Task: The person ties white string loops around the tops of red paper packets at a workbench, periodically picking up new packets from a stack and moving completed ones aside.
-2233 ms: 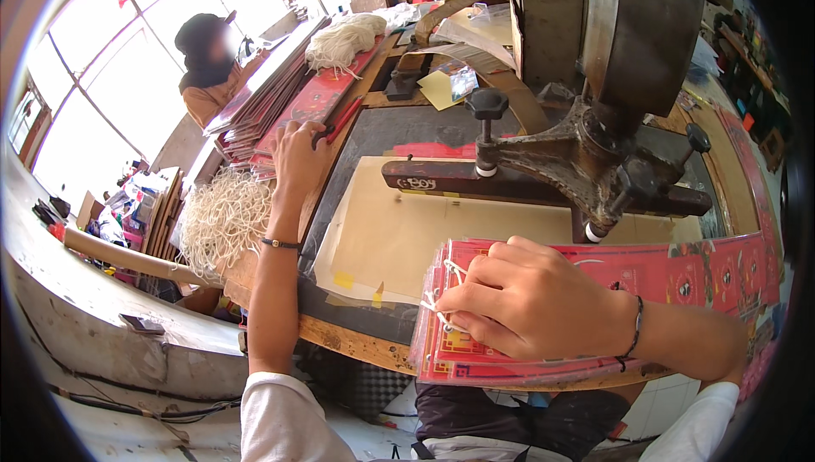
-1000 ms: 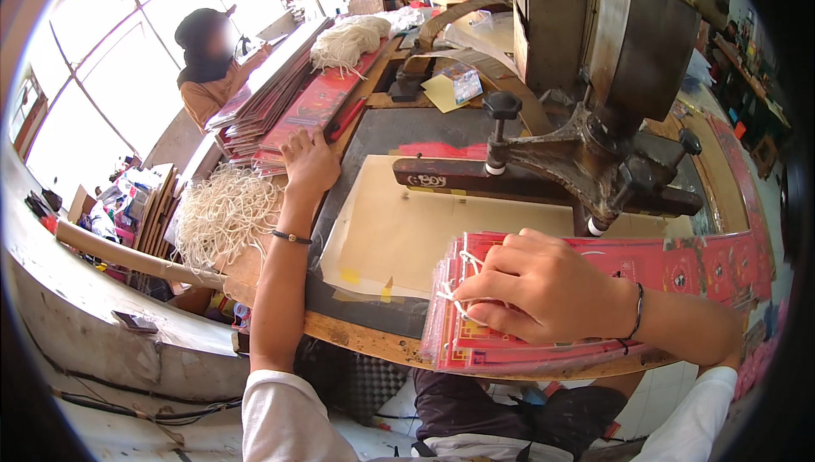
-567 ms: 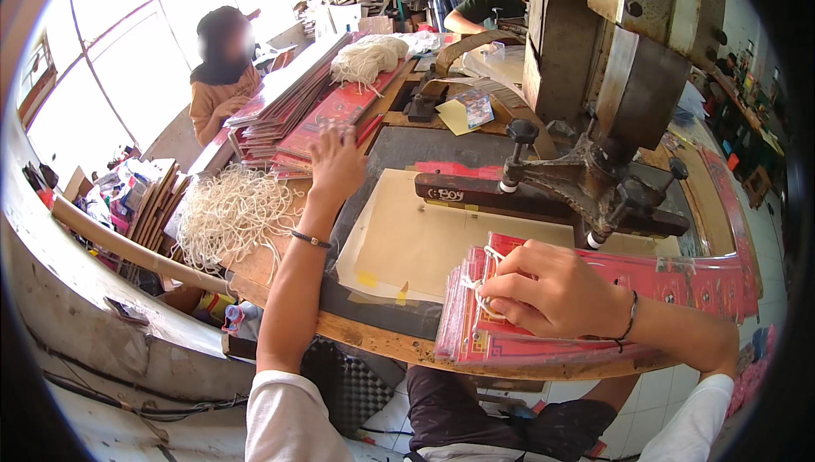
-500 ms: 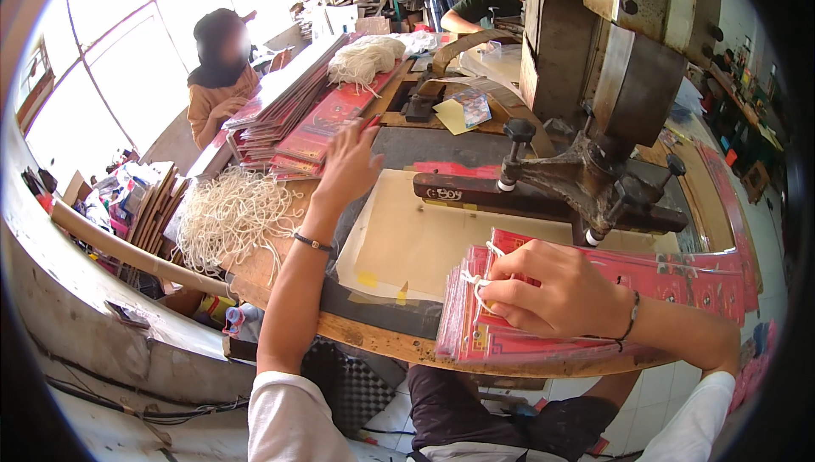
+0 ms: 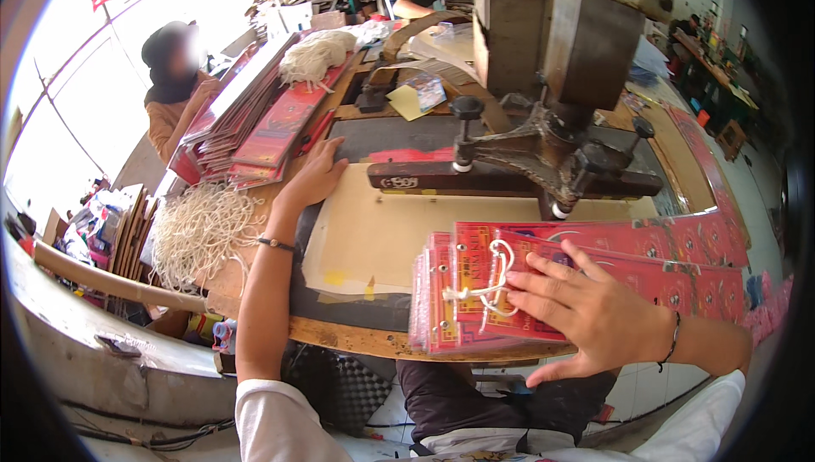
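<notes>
My right hand (image 5: 586, 309) is open, its fingers spread over a stack of red printed sheets in clear plastic (image 5: 475, 250) at the table's near right edge. A knotted white cord (image 5: 497, 288) lies on the stack's left end, close to my fingertips, and small eyelets line that end. My left hand (image 5: 316, 175) lies open with its palm down, at the left edge of the dark mat (image 5: 361, 146), and holds nothing I can see. A slim red tool (image 5: 317, 133), its kind unclear, lies just beyond that hand's fingers.
A heavy metal press (image 5: 552, 123) with a dark bar (image 5: 509, 182) stands over a cream board (image 5: 348, 241). On the left are loose white cords (image 5: 204, 229), stacked red sheets (image 5: 272, 131) and a white cord bundle (image 5: 314, 56). One person (image 5: 174, 89) is at the far left, another behind the press.
My right hand has let go of the white cord and spread out over the red sheets. My left hand has drawn back slightly toward the mat's left edge. The whole view has shifted.
</notes>
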Motion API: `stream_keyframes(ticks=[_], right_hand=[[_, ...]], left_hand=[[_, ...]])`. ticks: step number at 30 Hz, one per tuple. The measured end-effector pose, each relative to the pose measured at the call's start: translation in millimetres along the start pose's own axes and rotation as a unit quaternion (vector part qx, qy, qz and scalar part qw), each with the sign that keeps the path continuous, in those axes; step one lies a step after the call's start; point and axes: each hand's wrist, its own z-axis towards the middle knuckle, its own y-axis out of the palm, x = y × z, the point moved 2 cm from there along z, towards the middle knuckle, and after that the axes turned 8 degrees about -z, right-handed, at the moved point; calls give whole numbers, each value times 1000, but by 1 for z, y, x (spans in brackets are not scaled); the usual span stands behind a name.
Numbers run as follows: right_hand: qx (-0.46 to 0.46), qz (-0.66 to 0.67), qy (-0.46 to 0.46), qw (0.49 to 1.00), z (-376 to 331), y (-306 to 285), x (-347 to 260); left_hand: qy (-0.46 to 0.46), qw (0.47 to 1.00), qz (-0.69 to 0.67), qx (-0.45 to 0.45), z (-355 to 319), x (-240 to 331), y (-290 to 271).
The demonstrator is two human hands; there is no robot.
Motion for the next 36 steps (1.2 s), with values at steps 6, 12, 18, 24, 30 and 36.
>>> stream_keyframes(ticks=[6,12,18,24,30,36], right_hand=[[-19,-61,87,994,-58,-2,2],[40,-70,167,983,-115,21,11],[202,-113,167,958,-127,29,0],[223,-25,349,910,-221,21,0],[606,-150,432,651,-344,-21,-27],[702,-20,463,541,-473,-42,-80]], left_hand=[[-23,999,-3,-25,-1,-5,-4],[-3,999,32,-31,1,1,-1],[-30,999,6,-32,3,6,0],[-52,998,26,-26,-5,5,-10],[-43,997,42,-40,-9,4,-9],[-54,997,30,-37,-2,-1,-1]])
